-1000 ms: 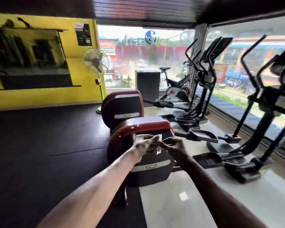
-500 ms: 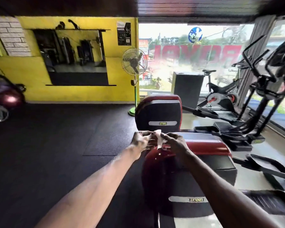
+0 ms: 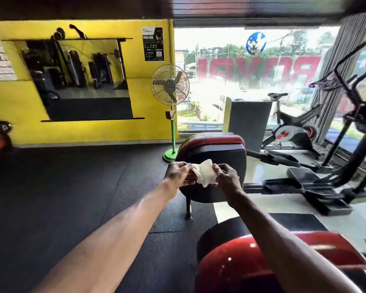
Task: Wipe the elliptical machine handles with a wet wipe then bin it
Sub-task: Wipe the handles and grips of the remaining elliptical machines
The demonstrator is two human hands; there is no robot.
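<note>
A crumpled white wet wipe [image 3: 205, 173] is stretched between both hands at arm's length in the middle of the view. My left hand [image 3: 179, 173] pinches its left edge and my right hand [image 3: 226, 178] pinches its right edge. Behind the hands stands a red and black elliptical machine housing [image 3: 218, 149]. A second red housing [image 3: 251, 261] sits close below my right forearm. Black elliptical handles [image 3: 347, 68] rise at the far right by the window. No bin is in view.
A green-stemmed pedestal fan [image 3: 170, 87] stands by the yellow wall with its mirror [image 3: 78, 77]. A black box [image 3: 248, 119] and an exercise bike [image 3: 294, 127] stand at the window. Elliptical pedals [image 3: 283, 185] reach across the pale floor on the right. Black rubber matting [image 3: 61, 197] covers the left.
The view has swung left, away from the row of ellipticals toward the yellow wall. The wipe has been pulled further open between my hands.
</note>
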